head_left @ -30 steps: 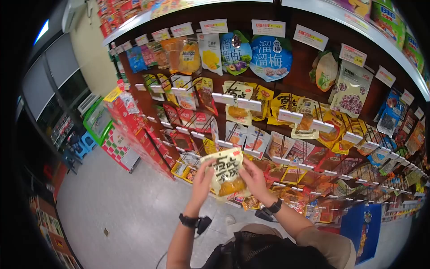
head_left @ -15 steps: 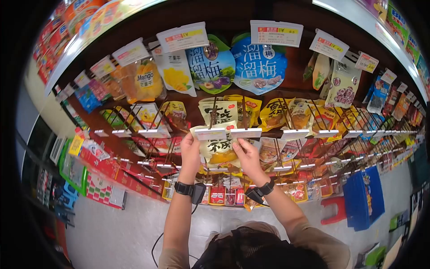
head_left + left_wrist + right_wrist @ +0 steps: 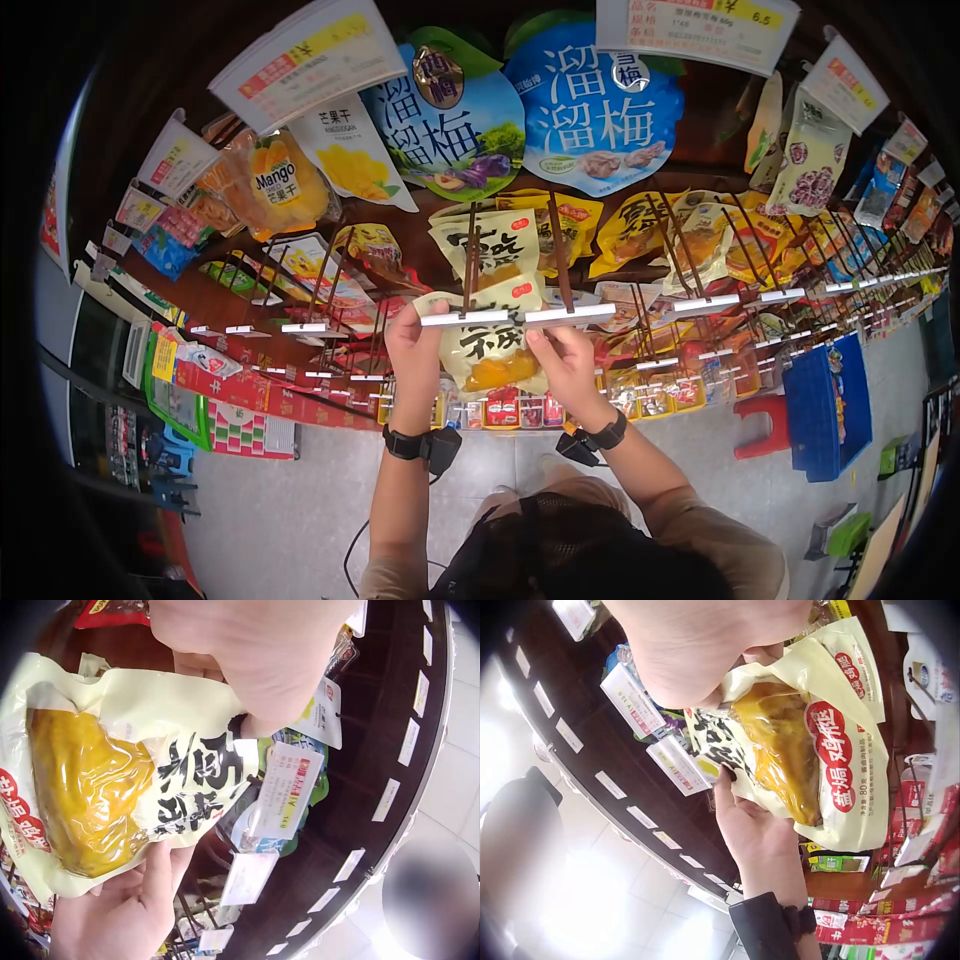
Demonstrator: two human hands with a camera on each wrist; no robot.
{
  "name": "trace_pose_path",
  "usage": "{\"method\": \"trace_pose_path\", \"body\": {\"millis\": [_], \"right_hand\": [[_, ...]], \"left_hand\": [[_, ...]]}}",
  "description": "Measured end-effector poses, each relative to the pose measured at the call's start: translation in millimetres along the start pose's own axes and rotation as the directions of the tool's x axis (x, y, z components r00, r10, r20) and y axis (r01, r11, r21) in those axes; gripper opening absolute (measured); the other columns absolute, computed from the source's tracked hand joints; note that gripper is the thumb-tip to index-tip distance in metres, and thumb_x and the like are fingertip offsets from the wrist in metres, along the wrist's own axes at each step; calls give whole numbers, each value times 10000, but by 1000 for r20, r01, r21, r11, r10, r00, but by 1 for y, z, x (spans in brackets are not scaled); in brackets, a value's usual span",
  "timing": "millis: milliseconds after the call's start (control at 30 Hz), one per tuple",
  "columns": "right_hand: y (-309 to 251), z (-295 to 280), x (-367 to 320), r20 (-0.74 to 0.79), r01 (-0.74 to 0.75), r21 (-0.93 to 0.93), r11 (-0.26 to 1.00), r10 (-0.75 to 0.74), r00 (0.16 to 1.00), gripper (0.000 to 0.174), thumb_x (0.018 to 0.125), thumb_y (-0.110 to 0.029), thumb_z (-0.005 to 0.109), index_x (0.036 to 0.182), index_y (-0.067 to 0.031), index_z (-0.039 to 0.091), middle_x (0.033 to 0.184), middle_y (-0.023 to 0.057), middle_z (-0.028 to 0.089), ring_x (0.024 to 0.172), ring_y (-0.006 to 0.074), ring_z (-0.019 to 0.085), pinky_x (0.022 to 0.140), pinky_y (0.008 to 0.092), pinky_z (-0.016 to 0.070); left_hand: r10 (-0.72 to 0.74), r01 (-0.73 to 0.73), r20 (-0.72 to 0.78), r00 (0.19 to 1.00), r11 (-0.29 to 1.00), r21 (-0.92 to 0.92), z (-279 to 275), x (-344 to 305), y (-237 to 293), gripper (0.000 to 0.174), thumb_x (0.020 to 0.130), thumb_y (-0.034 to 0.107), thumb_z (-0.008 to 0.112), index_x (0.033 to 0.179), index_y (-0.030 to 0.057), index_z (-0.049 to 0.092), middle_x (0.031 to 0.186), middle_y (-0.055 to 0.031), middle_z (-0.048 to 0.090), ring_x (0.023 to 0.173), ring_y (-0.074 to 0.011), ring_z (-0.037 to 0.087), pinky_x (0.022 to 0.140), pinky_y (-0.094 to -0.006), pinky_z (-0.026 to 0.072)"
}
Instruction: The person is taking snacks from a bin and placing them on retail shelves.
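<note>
A cream snack packet [image 3: 497,372] with black lettering and a clear window over a golden-brown chicken leg is held upright at the front of the rack. My left hand [image 3: 413,352] grips its left edge and my right hand [image 3: 567,368] pinches the right edge, thumb in front. White price-tag strips [image 3: 466,319] on the hook ends cross the packet's upper part in the head view. Directly behind hangs a matching cream packet [image 3: 482,240]. In the right wrist view, the chicken-leg window and red label of the held packet [image 3: 780,742] show between both hands.
Long metal hooks [image 3: 560,250] jut out from the rack on both sides. Above hang blue plum bags [image 3: 600,120] and a mango bag [image 3: 275,185]. Yellow packets [image 3: 627,240] hang to the right. A blue bin [image 3: 815,410] and a red stool [image 3: 763,428] stand on the floor at right.
Both hands have brought the packet up and forward to the hook ends, in front of the matching packet. The head view has come closer to the rack.
</note>
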State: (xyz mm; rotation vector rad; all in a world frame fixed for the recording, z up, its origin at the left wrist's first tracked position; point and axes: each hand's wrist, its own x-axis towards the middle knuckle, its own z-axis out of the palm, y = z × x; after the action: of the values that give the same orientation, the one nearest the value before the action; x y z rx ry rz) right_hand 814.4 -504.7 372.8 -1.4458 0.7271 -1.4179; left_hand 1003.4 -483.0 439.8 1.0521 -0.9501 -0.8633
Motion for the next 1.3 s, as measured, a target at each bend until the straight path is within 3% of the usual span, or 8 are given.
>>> {"method": "trace_pose_path", "body": {"millis": [267,467,667,867,1033,1067,1100,1300], "right_hand": [[13,-7,54,-94,-45,-5,999,45,995,359,941,-119,625,1248,25,506,1107,102,626,1019,145,589,872,274,473],[8,-20,42,-115,139,-264,955,-174,978,497,886,-24,571,1336,31,367,1309,212,457,1245,331,458,1036,399,387],[35,-108,-102,92,6,-167,986,10,996,218,880,-46,614,1092,-20,570,885,89,649,750,147,617,639,279,484],[127,-240,-260,267,-357,-363,860,464,845,67,911,-95,611,922,-32,634,744,23,629,642,84,560,608,235,458],[245,-446,-450,365,-120,-865,488,775,516,294,881,-301,517,915,-60,683,938,195,676,904,372,644,816,465,508],[263,-500,-487,494,398,-842,365,819,294,192,830,-214,582,819,-64,702,859,143,687,859,323,662,747,425,528],[250,-542,-506,330,270,-914,304,942,55,221,818,-216,560,762,-57,702,843,167,674,849,337,656,718,468,523],[216,-798,-625,321,-638,-770,-8,860,-397,244,767,-263,585,840,-32,615,764,212,620,715,278,650,461,484,425]], "left_hand": [[118,-58,-205,972,959,278,13,42,-31,261,893,211,707,782,-25,713,674,44,506,585,-37,399,515,-225,295],[205,-186,-229,952,977,101,50,18,-62,548,939,90,606,1408,3,336,1101,-118,633,897,-115,612,734,-221,493],[3,91,-282,959,944,319,2,-156,-113,351,964,72,526,1299,17,437,1020,-64,600,880,-112,586,708,-232,483],[-347,580,-508,788,694,426,-90,-457,-276,228,940,136,525,1122,9,574,839,-81,650,692,-139,623,569,-265,503],[-891,980,-451,-55,38,-193,-92,-766,-349,240,870,159,561,1044,-4,579,868,-168,668,659,-256,657,526,-349,537],[-860,962,-507,-55,90,-258,-77,-825,-355,244,876,159,546,1046,-13,577,878,-185,667,654,-264,653,519,-354,535],[-826,937,-560,-63,144,-318,-61,-876,-362,248,882,159,532,1047,-22,575,888,-202,665,649,-272,649,513,-360,533],[-940,778,-339,-34,188,-600,89,-1082,-358,391,914,192,493,1197,-79,500,1010,-230,654,849,-359,688,676,-423,580]]}}
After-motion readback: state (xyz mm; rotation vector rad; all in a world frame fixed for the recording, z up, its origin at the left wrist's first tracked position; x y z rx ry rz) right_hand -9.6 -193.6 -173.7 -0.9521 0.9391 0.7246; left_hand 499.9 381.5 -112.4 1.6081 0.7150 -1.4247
